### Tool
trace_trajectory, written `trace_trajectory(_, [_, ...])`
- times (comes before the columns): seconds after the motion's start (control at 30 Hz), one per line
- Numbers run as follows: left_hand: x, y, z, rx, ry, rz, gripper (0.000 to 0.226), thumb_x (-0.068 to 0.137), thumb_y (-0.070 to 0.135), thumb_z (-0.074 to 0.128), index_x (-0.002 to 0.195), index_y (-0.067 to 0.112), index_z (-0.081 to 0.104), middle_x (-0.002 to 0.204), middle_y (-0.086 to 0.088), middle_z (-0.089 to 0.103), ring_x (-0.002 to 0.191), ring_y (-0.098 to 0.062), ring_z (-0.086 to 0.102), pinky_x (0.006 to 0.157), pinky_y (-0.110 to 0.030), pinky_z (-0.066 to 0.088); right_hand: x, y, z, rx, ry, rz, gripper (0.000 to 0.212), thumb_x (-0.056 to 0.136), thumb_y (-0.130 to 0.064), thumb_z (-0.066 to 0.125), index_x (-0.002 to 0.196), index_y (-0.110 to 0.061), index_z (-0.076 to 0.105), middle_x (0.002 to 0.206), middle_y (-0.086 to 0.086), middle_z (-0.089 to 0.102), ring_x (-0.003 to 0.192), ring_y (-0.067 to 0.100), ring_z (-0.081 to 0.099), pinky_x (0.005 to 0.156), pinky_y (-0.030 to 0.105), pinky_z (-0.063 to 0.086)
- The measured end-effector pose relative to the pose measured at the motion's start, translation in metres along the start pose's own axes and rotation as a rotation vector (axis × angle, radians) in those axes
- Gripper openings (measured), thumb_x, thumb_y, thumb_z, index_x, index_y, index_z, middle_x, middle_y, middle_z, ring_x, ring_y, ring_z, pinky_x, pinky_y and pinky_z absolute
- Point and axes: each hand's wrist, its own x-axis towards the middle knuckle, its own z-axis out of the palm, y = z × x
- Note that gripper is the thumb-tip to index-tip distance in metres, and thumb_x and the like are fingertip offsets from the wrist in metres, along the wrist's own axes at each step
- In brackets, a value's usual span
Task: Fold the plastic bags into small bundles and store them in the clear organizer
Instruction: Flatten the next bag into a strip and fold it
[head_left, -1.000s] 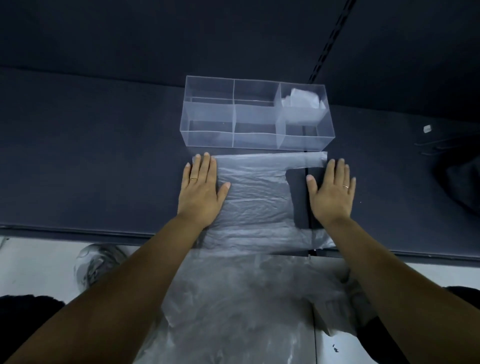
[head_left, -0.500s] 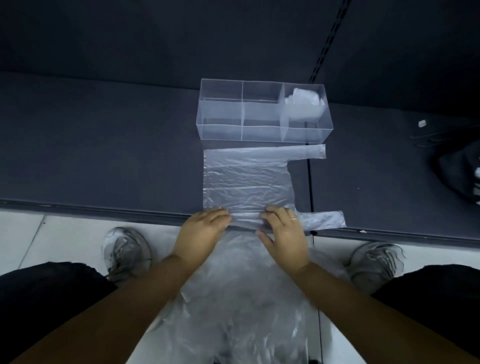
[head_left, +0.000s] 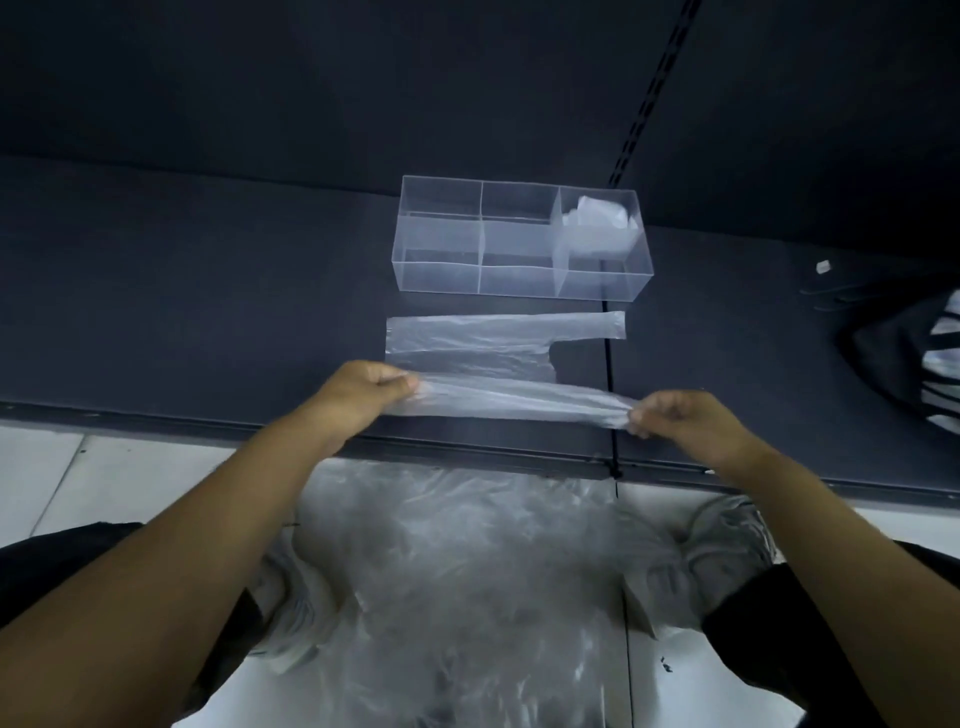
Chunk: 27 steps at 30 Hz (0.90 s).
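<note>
A clear plastic bag (head_left: 483, 345) lies flat on the dark table (head_left: 182, 312), its far handle stretched to the right. My left hand (head_left: 363, 395) pinches the bag's near left corner and my right hand (head_left: 675, 421) pinches the near handle's end; the near edge is lifted and stretched between them. Beyond the bag stands the clear organizer (head_left: 441, 275) with several compartments. Its far right compartment holds a folded bag bundle (head_left: 597, 223).
A heap of loose clear bags (head_left: 467, 571) lies on the floor below the table's front edge, between my shoes. A dark bag with white stripes (head_left: 914, 364) sits at the table's right side. A small white scrap (head_left: 822, 266) lies at far right.
My hands left the far part of the bag, came to its near edge, then spread apart and lifted that edge, pulling it taut and bringing it up over the bag.
</note>
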Motion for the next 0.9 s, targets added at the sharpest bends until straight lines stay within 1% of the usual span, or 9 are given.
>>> trace_trajectory(0.17, [0.031, 0.007, -0.011, -0.125, 0.162, -0.024, 0.019, 0.085, 0.028, 0.071, 0.098, 0.016, 0.072, 0.089, 0.005, 0.069, 0.075, 0.001, 0.058, 0.082, -0.02, 0.045, 0.029, -0.017, -0.013, 0.33, 0.135, 0.093, 0.015, 0.092, -0.014, 0.06, 0.08, -0.007, 0.066, 0.077, 0.007, 0.065, 0.069, 0.013, 0.056, 0.07, 0.017, 0.052])
trace_trajectory(0.27, [0.056, 0.012, -0.01, -0.103, 0.286, 0.006, 0.019, 0.084, 0.028, 0.071, 0.095, 0.012, 0.073, 0.083, 0.004, 0.067, 0.07, 0.001, 0.057, 0.068, -0.009, 0.043, 0.061, -0.023, -0.006, 0.265, 0.251, 0.123, 0.023, 0.094, -0.017, 0.059, 0.073, -0.009, 0.064, 0.073, 0.005, 0.062, 0.066, 0.011, 0.053, 0.069, 0.02, 0.046])
trace_trajectory(0.43, [0.091, 0.01, -0.002, 0.099, 0.401, 0.022, 0.034, 0.083, 0.038, 0.071, 0.058, 0.016, 0.062, 0.057, 0.005, 0.06, 0.055, -0.007, 0.055, 0.054, -0.018, 0.039, 0.106, -0.022, 0.011, 0.092, 0.494, 0.204, 0.024, 0.09, -0.024, 0.062, 0.071, -0.009, 0.065, 0.069, 0.006, 0.059, 0.068, 0.018, 0.052, 0.064, 0.028, 0.042])
trace_trajectory(0.53, [0.099, 0.006, 0.005, 0.243, 0.44, 0.033, 0.036, 0.083, 0.042, 0.068, 0.058, 0.019, 0.061, 0.06, 0.002, 0.061, 0.065, -0.019, 0.061, 0.057, -0.024, 0.04, 0.117, -0.017, 0.016, -0.036, 0.539, 0.238, 0.022, 0.091, -0.025, 0.062, 0.088, -0.004, 0.07, 0.083, 0.012, 0.065, 0.08, 0.025, 0.057, 0.071, 0.029, 0.044])
trace_trajectory(0.63, [0.097, 0.004, 0.013, 0.449, 0.554, 0.032, 0.027, 0.084, 0.042, 0.067, 0.08, 0.014, 0.069, 0.089, -0.008, 0.067, 0.09, -0.03, 0.06, 0.073, -0.036, 0.047, 0.119, -0.015, 0.019, -0.07, 0.577, 0.226, 0.021, 0.09, -0.024, 0.063, 0.082, -0.005, 0.068, 0.081, 0.011, 0.065, 0.076, 0.023, 0.056, 0.068, 0.029, 0.043])
trace_trajectory(0.7, [0.091, 0.002, 0.018, 0.575, 0.705, 0.139, 0.025, 0.085, 0.032, 0.067, 0.099, 0.011, 0.067, 0.109, -0.014, 0.059, 0.103, -0.035, 0.052, 0.083, -0.043, 0.041, 0.119, -0.015, 0.02, -0.084, 0.582, 0.222, 0.019, 0.089, -0.025, 0.064, 0.077, -0.011, 0.065, 0.08, 0.007, 0.063, 0.076, 0.021, 0.056, 0.068, 0.029, 0.043])
trace_trajectory(0.77, [0.083, 0.004, 0.026, 0.633, 0.748, 0.412, 0.02, 0.085, 0.015, 0.065, 0.104, 0.007, 0.065, 0.113, -0.016, 0.057, 0.102, -0.036, 0.052, 0.084, -0.044, 0.04, 0.119, -0.015, 0.02, -0.1, 0.58, 0.217, 0.018, 0.089, -0.027, 0.064, 0.077, -0.014, 0.064, 0.079, 0.004, 0.063, 0.077, 0.02, 0.056, 0.069, 0.029, 0.044])
trace_trajectory(0.83, [0.076, 0.001, 0.041, 0.71, 0.636, 0.686, 0.022, 0.085, 0.002, 0.062, 0.106, 0.002, 0.067, 0.112, -0.018, 0.061, 0.101, -0.038, 0.058, 0.089, -0.045, 0.045, 0.12, -0.015, 0.021, -0.11, 0.584, 0.219, 0.018, 0.089, -0.028, 0.064, 0.078, -0.014, 0.065, 0.078, 0.004, 0.063, 0.075, 0.02, 0.056, 0.068, 0.028, 0.043])
trace_trajectory(0.9, [0.071, -0.007, 0.053, 0.789, 0.472, 0.755, 0.03, 0.089, 0.002, 0.059, 0.119, -0.003, 0.062, 0.124, -0.021, 0.059, 0.116, -0.039, 0.055, 0.104, -0.048, 0.039, 0.121, -0.015, 0.021, -0.112, 0.593, 0.222, 0.019, 0.088, -0.03, 0.065, 0.078, -0.013, 0.066, 0.076, 0.004, 0.062, 0.073, 0.019, 0.056, 0.065, 0.026, 0.04])
